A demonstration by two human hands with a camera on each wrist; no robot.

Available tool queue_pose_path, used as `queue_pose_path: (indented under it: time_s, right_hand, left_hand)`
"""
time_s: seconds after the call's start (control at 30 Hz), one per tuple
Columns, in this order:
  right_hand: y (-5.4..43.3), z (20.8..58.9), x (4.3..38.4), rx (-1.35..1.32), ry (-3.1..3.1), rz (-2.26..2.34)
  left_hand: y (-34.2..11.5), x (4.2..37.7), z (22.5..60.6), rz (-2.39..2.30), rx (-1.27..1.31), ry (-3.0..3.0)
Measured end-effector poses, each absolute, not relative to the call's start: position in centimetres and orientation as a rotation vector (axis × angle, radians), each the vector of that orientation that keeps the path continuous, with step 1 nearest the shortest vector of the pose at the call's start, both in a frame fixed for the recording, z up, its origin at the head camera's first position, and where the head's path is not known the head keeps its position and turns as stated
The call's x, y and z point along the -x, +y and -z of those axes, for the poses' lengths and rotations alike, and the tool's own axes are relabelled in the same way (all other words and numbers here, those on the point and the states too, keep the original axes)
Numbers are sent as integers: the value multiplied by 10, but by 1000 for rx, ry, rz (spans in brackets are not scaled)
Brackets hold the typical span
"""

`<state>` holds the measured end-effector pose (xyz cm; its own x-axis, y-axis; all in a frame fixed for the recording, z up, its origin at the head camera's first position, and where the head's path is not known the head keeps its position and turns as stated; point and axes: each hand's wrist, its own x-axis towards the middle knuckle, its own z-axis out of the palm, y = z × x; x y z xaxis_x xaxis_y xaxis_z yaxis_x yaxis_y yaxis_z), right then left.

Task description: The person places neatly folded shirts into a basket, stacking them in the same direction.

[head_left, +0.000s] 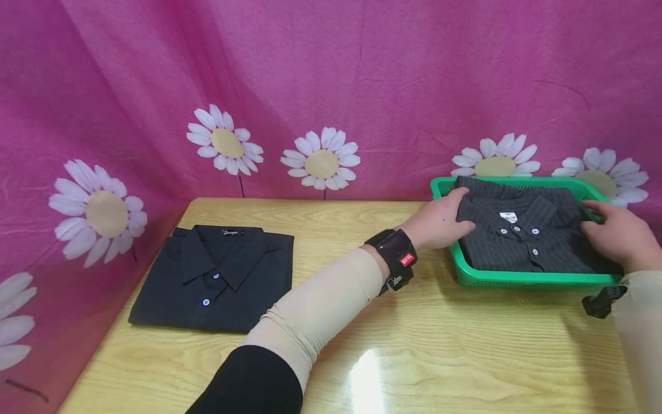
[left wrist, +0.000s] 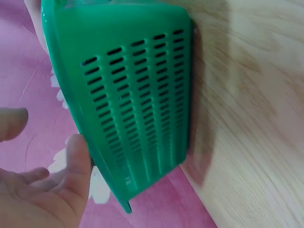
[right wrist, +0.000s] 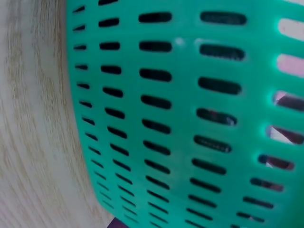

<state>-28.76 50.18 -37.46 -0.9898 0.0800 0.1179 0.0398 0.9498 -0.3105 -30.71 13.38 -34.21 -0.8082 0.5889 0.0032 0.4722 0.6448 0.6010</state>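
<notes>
A folded dark pinstriped shirt (head_left: 517, 241) with white buttons and a white neck label lies in a green plastic basket (head_left: 538, 278). My left hand (head_left: 439, 221) reaches over the basket's left rim, its thumb and fingertips at the shirt's left edge. The left wrist view shows that left hand (left wrist: 52, 190) with thumb and fingers apart, beside the rim. At the shirt's other side, my right hand (head_left: 620, 233) has its thumb and fingers spread at the right edge. Only the perforated basket wall (right wrist: 180, 109) fills the right wrist view; the right fingers are hidden there.
A folded black shirt (head_left: 227, 305) lies collar up on the left of the wooden table (head_left: 414, 345). Behind the table hangs a pink curtain (head_left: 393, 103) with large white daisies, close to the basket's back rim.
</notes>
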Motion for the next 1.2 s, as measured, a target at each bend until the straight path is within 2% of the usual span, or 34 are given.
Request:
queue_pose_path:
  time_s: [0.2, 0.4, 0.73, 1.2]
  right_hand:
    - [494, 373, 285, 116, -2937, -489]
    - [464, 366, 279, 175, -2905, -521]
    - [407, 352, 268, -148, -2831, -623]
    - [306, 336, 228, -495, -2669, -782]
  left_hand:
    - [114, 306, 351, -1009, -968, 2560]
    - [95, 295, 354, -1000, -1040, 2570]
    - [52, 270, 354, -901, -1060, 2689]
    - [-36, 234, 351, -828, -829, 2909]
